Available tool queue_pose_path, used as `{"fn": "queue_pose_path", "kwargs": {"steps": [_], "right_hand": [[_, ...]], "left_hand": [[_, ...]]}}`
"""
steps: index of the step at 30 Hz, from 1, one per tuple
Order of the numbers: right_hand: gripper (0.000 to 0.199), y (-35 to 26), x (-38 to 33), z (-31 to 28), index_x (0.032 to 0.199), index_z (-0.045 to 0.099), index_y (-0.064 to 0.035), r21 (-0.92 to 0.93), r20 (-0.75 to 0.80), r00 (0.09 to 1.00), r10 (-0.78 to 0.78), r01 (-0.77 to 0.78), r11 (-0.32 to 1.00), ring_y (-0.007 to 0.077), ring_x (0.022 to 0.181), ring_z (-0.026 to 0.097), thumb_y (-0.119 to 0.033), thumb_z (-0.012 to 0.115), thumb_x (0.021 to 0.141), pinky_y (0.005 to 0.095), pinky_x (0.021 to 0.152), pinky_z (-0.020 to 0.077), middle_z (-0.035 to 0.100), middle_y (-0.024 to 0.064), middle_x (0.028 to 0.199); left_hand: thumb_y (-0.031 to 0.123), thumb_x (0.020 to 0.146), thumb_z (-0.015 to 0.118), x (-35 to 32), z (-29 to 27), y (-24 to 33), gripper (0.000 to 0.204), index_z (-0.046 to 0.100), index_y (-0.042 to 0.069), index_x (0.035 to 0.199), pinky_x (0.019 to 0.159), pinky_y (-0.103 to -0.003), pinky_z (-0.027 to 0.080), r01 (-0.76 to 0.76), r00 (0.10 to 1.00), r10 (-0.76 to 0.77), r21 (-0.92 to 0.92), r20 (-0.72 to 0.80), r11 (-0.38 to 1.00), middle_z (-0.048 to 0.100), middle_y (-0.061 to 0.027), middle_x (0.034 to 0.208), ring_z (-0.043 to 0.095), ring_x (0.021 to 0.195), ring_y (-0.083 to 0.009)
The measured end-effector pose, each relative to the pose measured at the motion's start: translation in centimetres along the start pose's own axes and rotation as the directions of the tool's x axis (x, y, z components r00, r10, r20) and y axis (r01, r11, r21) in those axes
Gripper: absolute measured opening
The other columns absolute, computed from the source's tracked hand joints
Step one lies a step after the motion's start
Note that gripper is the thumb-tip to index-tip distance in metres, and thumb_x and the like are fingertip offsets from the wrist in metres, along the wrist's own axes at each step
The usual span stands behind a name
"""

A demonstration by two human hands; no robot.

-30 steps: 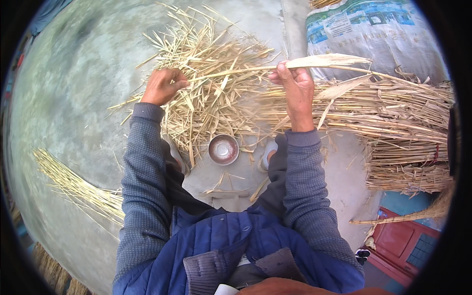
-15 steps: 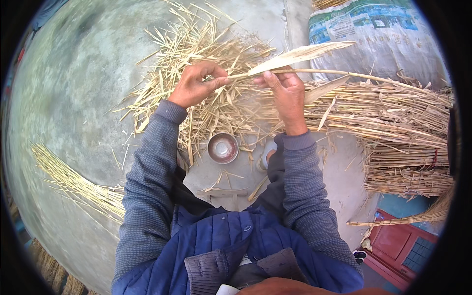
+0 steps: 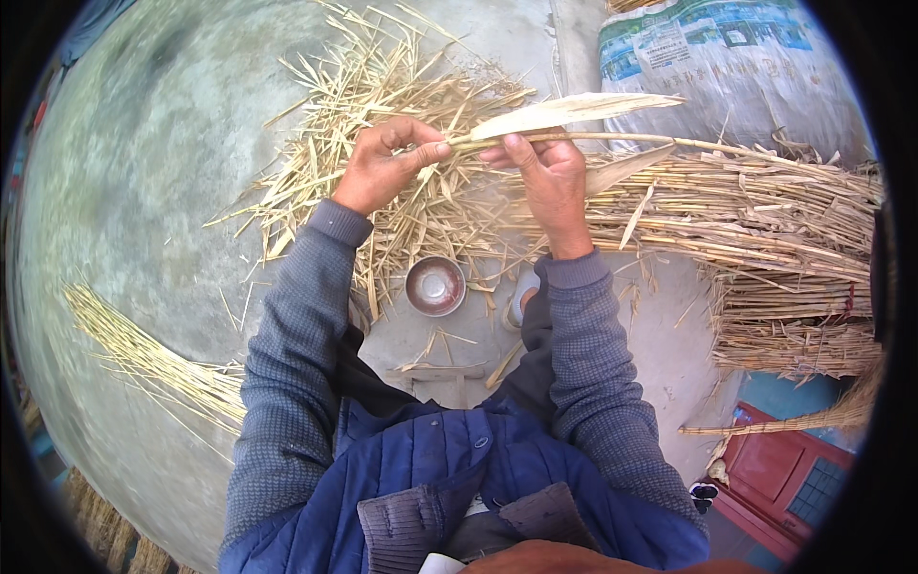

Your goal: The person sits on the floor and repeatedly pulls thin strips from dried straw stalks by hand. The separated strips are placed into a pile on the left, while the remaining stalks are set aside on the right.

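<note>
A long dry stalk [image 3: 641, 140] with pale leaves is stretched sideways between my hands, its thin end running off to the right. My left hand [image 3: 387, 165] pinches the stalk's left end between thumb and forefinger. My right hand [image 3: 552, 182] is closed round it a little farther along, thumb on top. A broad dry leaf [image 3: 583, 112] sticks out above my right hand, still on the stalk. Below the hands lies a loose heap of straw-coloured leaf strips [image 3: 421, 215]. A small metal bowl [image 3: 435, 286] sits on the floor between my feet.
Bundled stalks [image 3: 746, 215] are piled to the right, under a large white and blue sack [image 3: 727, 81]. A sheaf of thin, yellowish stalks [image 3: 153, 354] lies at the left on the concrete floor [image 3: 182, 182]. A red door-like panel [image 3: 775, 469] is at the lower right.
My right hand has shifted slightly left along with the leaf, closer to my left hand. My left hand stays pinched at the stalk's end.
</note>
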State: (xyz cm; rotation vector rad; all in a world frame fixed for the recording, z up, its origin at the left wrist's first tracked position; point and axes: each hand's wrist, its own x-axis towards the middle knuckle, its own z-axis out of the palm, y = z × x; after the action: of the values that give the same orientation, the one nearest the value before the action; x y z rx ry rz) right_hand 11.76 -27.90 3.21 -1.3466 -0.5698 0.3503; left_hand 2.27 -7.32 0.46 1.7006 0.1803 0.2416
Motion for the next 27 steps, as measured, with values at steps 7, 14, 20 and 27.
{"fn": "queue_pose_path", "kwargs": {"steps": [7,14,20,27], "right_hand": [[0.019,-0.8,0.3,-1.2,0.107,0.06,0.0023,-0.013,-0.083,0.996,-0.017,0.016,1.0,0.0192,0.081,0.073,-0.015,0.064,0.099,0.028,0.07,0.0602,0.072,0.0148,0.095],[0.02,0.0,0.4,-1.3,0.107,0.059,0.0009,0.027,-0.052,0.998,-0.043,0.044,0.999,0.019,0.079,0.072,-0.017,0.065,0.098,0.0287,0.07,0.0606,0.072,0.0148,0.096],[0.017,0.3,0.5,-2.9,0.105,0.059,-0.0002,-0.051,-0.107,0.994,-0.001,-0.004,0.999,0.0183,0.078,0.072,-0.014,0.066,0.098,0.0287,0.07,0.0607,0.071,0.0143,0.094],[0.019,1.6,0.3,-0.1,0.105,0.058,0.0003,-0.013,0.022,0.999,0.027,-0.026,1.0,0.0174,0.081,0.072,-0.017,0.064,0.099,0.0275,0.07,0.0594,0.071,0.0122,0.093]], "left_hand": [[0.021,0.086,0.08,-0.5,-2.4,-0.4,0.023,0.073,0.002,0.096,0.063,-0.026,0.051,0.013,0.998,-0.024,0.177,0.061,0.984,0.071,-0.0023,0.078,0.064,0.069,-0.0103],[0.014,0.087,0.079,-0.4,-4.5,-1.9,0.016,0.07,0.003,0.094,0.078,-0.026,0.054,0.04,0.987,-0.087,-0.316,-0.136,0.948,0.075,-0.0071,0.086,0.069,0.08,-0.0123],[0.019,0.088,0.08,-0.3,-10.7,-2.7,0.025,0.066,0.002,0.1,0.067,-0.023,0.051,-0.037,0.857,-0.103,-0.259,-0.506,0.965,0.075,-0.0084,0.09,0.07,0.081,-0.0106],[0.038,0.085,0.075,-0.1,-7.0,-1.7,0.043,0.067,0.006,0.112,0.091,-0.043,0.04,0.005,0.833,0.509,0.923,-0.217,0.385,0.071,-0.0097,0.103,0.06,0.108,-0.0275]]}}
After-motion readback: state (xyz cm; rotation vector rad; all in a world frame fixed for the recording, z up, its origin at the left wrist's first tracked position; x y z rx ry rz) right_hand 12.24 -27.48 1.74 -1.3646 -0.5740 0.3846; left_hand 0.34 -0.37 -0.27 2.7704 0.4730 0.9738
